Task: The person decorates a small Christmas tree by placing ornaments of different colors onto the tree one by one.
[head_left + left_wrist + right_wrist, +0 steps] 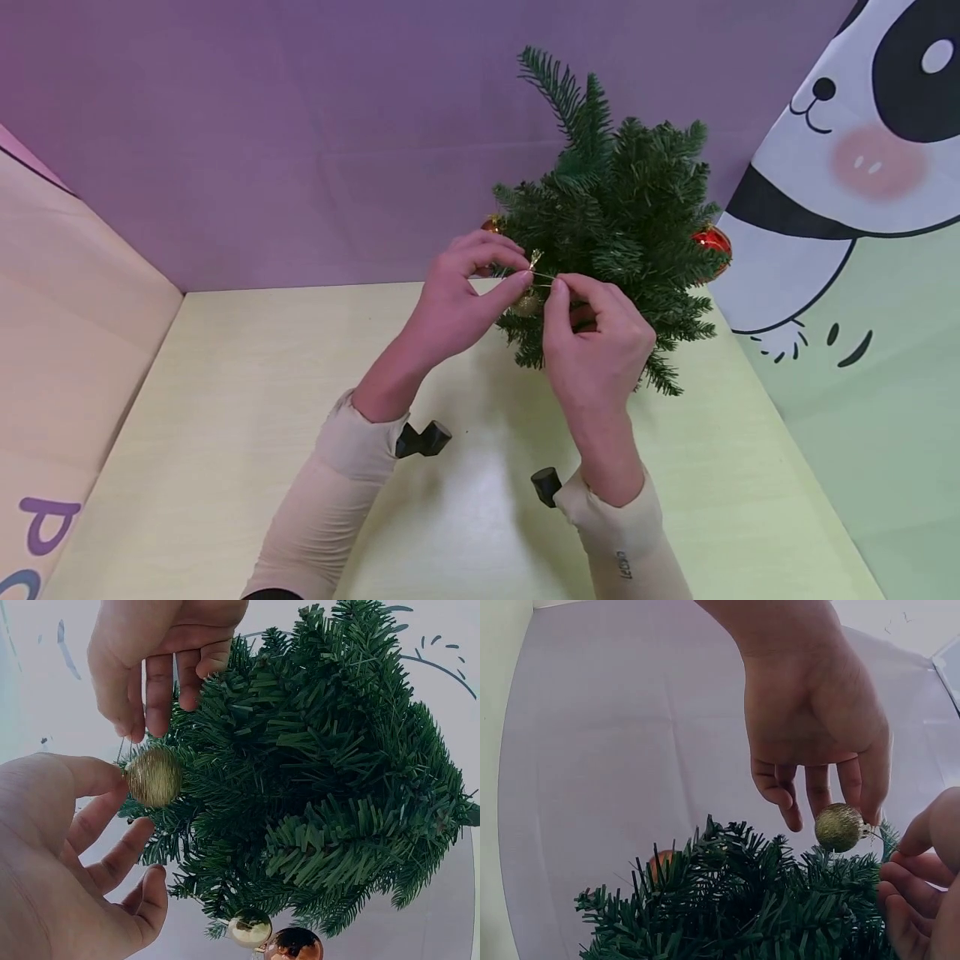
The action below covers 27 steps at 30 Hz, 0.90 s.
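Observation:
A small glittery gold Christmas ball hangs between the two hands, close in front of a small artificial Christmas tree. My left hand pinches the ball's cap between thumb and index finger, the other fingers spread loosely behind. Thumb and index finger of my right hand pinch the far end of the thin hanging string, drawn out taut sideways from the cap. In the right wrist view the gold ball overlaps the green branches.
A red ball hangs on the tree's right side. On its left, a shiny gold ball and a copper one hang close together. The pale table meets a purple backdrop behind and a panda-printed cloth on the right.

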Each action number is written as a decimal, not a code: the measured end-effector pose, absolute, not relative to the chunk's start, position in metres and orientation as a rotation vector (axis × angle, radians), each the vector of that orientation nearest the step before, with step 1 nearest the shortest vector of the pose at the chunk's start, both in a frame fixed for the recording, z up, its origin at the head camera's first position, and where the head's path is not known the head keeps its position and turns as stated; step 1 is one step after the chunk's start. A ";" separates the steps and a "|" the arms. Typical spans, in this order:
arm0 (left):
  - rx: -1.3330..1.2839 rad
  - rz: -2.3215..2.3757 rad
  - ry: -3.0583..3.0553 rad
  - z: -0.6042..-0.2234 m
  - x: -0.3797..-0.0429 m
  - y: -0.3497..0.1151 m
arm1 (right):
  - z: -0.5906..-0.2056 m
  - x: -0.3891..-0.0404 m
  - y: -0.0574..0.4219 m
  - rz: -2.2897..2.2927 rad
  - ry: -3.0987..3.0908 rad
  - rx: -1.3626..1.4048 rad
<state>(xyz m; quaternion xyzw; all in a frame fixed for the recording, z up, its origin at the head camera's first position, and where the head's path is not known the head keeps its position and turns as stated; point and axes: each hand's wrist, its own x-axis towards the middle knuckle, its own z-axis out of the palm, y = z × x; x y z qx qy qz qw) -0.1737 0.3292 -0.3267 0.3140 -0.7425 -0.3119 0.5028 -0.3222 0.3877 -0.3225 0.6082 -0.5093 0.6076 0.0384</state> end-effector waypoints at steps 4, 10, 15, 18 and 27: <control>0.752 -0.745 -1.802 -0.326 -0.175 0.328 | -0.323 -0.322 0.388 1.847 -1.584 1.855; 0.708 -0.719 -1.824 -0.325 -0.178 0.330 | -0.324 -0.321 0.390 1.826 -1.595 1.857; 0.666 -0.700 -1.824 -0.321 -0.179 0.333 | -0.322 -0.321 0.393 1.789 -1.606 1.896; 0.645 -0.700 -1.819 -0.318 -0.180 0.334 | -0.321 -0.322 0.394 1.777 -1.613 1.935; 0.607 -0.767 -1.821 -0.316 -0.181 0.334 | -0.320 -0.323 0.395 1.816 -1.575 2.017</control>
